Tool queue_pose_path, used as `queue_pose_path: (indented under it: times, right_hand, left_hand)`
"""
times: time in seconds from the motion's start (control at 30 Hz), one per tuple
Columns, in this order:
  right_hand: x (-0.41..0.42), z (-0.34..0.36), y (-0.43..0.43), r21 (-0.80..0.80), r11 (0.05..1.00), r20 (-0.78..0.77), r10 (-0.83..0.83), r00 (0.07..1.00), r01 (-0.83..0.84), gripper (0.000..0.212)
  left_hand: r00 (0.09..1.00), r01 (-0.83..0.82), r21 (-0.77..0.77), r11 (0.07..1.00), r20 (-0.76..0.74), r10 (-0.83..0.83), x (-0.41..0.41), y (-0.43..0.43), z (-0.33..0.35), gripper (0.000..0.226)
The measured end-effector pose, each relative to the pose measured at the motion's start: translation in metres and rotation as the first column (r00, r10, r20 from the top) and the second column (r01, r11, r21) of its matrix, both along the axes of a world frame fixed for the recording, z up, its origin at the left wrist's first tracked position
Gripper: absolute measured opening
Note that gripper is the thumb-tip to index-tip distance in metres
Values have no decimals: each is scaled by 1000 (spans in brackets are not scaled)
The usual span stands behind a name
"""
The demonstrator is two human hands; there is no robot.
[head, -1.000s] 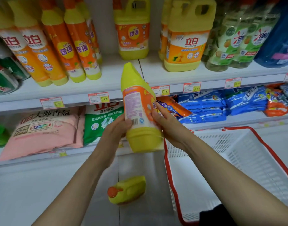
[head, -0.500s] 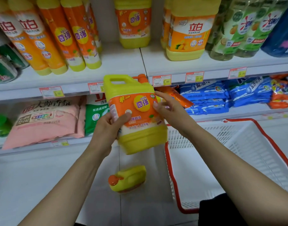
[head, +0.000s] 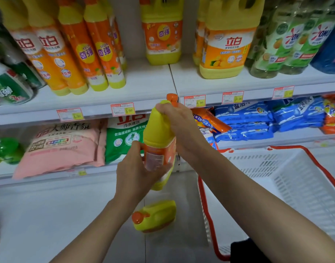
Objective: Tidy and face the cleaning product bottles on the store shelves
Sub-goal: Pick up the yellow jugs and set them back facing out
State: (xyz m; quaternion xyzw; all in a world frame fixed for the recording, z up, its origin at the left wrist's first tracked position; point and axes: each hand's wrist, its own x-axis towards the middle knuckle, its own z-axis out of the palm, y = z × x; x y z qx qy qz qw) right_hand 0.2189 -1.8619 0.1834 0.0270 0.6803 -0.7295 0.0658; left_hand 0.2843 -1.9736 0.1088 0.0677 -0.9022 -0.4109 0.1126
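Two hands are holding a yellow jug (head: 159,130) upright before the shelf edge (head: 98,111). The left hand (head: 138,168) is wrapping its grip round the orange label. The right hand (head: 181,126) is closing its grip round the top, just under the orange cap (head: 171,97). Fingers are hiding much of the label, and its print is blurring past reading. The frame is cutting off the bottle tops above. One shelf jug (head: 162,33) is showing 奇强 and its neighbour (head: 227,46) 立白. One price tag (head: 194,101) is reading 8.00 and the next tag (head: 233,97) 10.00. A fallen jug (head: 157,215) is lying below.
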Motion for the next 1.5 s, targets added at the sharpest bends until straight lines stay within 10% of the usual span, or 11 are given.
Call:
queue_pose_path:
  times: [0.2, 0.43, 0.83, 1.5]
  right_hand:
    - [0, -14, 1, 259, 933, -41, 270, 962, -251, 27]
    - [-6, -37, 4, 460, 742, 28, 536, 844, -487, 45]
    - [-22, -145, -7, 554, 468, 380, 594, 709, -689, 30]
    - [-28, -213, 8, 626, 316, 433, 620, 655, -713, 31]
  left_hand:
    - [990, 120, 454, 883, -121, -72, -24, -67, -3, 41]
    - [991, 116, 556, 823, -7, -135, -39, -98, -2, 35]
    - [942, 156, 108, 982, 283, -180, -4, -121, -91, 13]
    - [827, 455, -331, 826, 501, -255, -30, -96, -124, 32]
